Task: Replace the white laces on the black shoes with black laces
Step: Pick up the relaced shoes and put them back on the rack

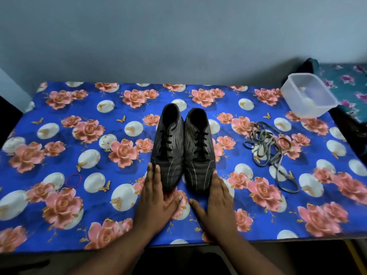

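red rubber band (pixel 73 181): lies loose on the tabletop (pixel 59 231) well left of the shoes; not part of the job. risk: none apparent.
left hand (pixel 156 197): flat on the tabletop, fingers (pixel 153 175) straight and together, tips touching the outer toe edge of the left shoe; grips nothing. risk: a sideways push could turn the shoe out of line with its mate.
left shoe (pixel 168 147): black with thin pale stripes, upright, toe toward the person, centre of the tabletop; black lace threaded through the eyelets. whether the ends are tied or tucked cannot be told.
right shoe (pixel 199 151): same pattern, just beside the left shoe, sides near touching; black lace likewise in place. risk: loose ends, if untied, could slip back out of the top eyelets when the shoe is shifted.
right hand (pixel 218 197): flat, fingers straight, thumb spread inward, tips against the outer toe edge of the right shoe; holds nothing.
old laces (pixel 268 149): greyish-white tangle lying well right of the shoes. risk: a sweep of the arm could drag them off the edge.
plastic container (pixel 308 95): translucent, at the far right corner, partly over the tabletop edge; a knock could tip it off.
task status: judged near complete; both shoes appear relaced.
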Tool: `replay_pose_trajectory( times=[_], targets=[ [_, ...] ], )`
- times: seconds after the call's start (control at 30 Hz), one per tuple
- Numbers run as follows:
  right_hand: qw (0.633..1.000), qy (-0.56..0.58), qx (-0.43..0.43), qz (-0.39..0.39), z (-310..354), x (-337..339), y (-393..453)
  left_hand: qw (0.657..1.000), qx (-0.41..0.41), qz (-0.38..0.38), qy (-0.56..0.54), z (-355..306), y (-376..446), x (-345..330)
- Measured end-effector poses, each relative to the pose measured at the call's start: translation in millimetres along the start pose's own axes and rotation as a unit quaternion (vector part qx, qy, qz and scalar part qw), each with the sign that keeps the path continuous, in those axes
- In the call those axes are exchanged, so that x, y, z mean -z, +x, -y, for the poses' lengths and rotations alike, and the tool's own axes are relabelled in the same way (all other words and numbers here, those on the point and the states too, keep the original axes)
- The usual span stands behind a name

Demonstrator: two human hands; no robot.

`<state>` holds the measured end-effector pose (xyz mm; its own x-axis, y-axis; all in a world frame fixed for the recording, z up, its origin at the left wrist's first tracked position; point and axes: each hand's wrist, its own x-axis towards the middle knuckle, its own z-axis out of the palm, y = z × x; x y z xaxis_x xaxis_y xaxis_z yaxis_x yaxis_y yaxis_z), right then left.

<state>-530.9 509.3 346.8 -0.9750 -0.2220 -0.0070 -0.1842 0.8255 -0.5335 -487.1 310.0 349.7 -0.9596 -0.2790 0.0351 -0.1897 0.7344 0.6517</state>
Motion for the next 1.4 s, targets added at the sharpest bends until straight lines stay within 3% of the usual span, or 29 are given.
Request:
replay_pose_trajectory(
  times=[0.17,0.33,0.57,0.73,1.03,1.13,1.3,1.4],
  targets=[
    [0.997,0.030,-0.025,0.066,4.5,18.3,0.4,0.997,0.033,0.060,-0.022,-8.4,1.4,17.8],
    [0.989,0.028,-0.033,0.143,25.8,54.9,-3.9,0.977,0.121,0.110,-0.137,-34.0,0.3,48.1],
    [0.965,0.071,-0.098,0.233,54.0,102.5,-24.4,0.961,0.145,0.185,-0.148,-51.7,-19.2,93.6],
    [0.971,0.084,-0.096,0.202,64.2,120.7,-14.5,0.954,0.144,0.220,-0.143,-35.9,-23.8,111.1],
    [0.966,0.132,-0.141,0.172,71.0,99.4,27.5,0.952,0.192,0.201,-0.128,-30.4,11.1,93.4],
    [0.942,0.202,-0.217,0.158,61.8,82.2,43.2,0.935,0.245,0.194,-0.167,-32.8,31.0,80.2],
    [0.863,0.319,-0.338,0.200,43.2,66.3,57.1,0.848,0.393,0.175,-0.308,-37.9,45.2,57.8],
    [0.810,0.378,-0.396,0.213,33.2,66.1,65.3,0.827,0.433,0.145,-0.326,-50.5,45.3,52.6]
  ],
)
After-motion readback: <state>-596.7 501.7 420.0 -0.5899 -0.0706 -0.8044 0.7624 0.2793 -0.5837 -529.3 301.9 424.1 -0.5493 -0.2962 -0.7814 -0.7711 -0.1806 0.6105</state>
